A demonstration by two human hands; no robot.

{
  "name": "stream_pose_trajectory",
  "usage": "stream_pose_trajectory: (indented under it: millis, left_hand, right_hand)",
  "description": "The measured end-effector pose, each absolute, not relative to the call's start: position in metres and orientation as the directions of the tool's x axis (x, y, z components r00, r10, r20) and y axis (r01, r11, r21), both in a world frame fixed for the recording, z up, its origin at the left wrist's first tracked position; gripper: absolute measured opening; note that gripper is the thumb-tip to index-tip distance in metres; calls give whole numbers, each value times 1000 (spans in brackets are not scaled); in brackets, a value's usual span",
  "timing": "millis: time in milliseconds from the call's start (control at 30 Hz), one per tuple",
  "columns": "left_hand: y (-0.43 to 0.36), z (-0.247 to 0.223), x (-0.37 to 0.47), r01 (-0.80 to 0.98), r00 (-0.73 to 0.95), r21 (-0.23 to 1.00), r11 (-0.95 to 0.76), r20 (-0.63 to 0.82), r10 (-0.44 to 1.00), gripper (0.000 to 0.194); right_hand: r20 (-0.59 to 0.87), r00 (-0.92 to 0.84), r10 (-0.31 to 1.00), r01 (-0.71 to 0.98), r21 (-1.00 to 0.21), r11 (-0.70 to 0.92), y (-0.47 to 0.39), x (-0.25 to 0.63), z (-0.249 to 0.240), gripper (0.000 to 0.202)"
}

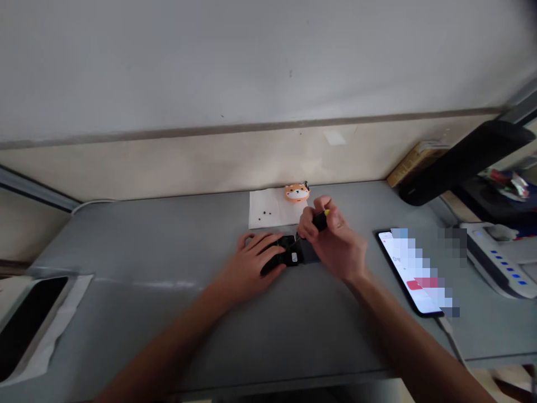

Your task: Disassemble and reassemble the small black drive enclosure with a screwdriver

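Observation:
My left hand (259, 263) grips a small black device (295, 246) flat on the grey desk, fingers over its top and thumb along its near side. The device has a white label and a dark green part; what it is I cannot tell. Closed round the dark handle of a screwdriver (320, 221) with a yellow end, my right hand (331, 238) points its thin shaft down at the device. A dark flat piece (310, 252) lies beside the device, partly under my right hand. Behind, several tiny black screws (264, 212) rest on a white paper (258, 204).
An orange dog-face case (297, 192) sits on the paper near the wall. To the right are a lit phone (403, 268) with a cable, a white power strip (499, 257) and a black cylinder (453, 165) beside a book (413, 159). A dark-screened device (33, 319) lies left.

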State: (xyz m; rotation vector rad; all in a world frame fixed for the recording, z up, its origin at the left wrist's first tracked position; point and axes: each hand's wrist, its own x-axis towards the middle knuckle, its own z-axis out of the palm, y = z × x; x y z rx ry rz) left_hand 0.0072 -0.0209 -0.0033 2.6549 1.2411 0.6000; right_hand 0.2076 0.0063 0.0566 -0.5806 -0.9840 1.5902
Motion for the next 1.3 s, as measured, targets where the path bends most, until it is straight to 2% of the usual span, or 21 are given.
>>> stream_pose_trajectory:
  millis: [167, 367, 733, 933, 1067, 1300]
  left_hand:
    - [-21, -1, 8, 697, 578, 299, -651, 302, 758, 20]
    - [-20, 0, 9, 695, 570, 317, -645, 304, 763, 19]
    - [-17, 1, 5, 668, 584, 339, -663, 313, 749, 16]
    - [-15, -3, 2, 670, 595, 336, -662, 291, 749, 21]
    - [-14, -3, -2, 653, 626, 348, -673, 254, 738, 27]
    - [-13, -7, -5, 646, 628, 318, -694, 296, 720, 24]
  right_hand:
    - [174, -193, 966, -528, -848, 47, 12, 209, 55, 34]
    - [96, -279, 955, -549, -832, -77, 16, 212, 54, 38]
    - [93, -242, 966, -610, -789, -77, 12, 211, 53, 33]
    - [135, -276, 952, -491, -871, -19, 18, 217, 54, 38]
    - [92, -302, 949, -584, -805, -108, 18, 215, 55, 35]
    - [89, -235, 968, -666, -740, -94, 15, 209, 53, 27]
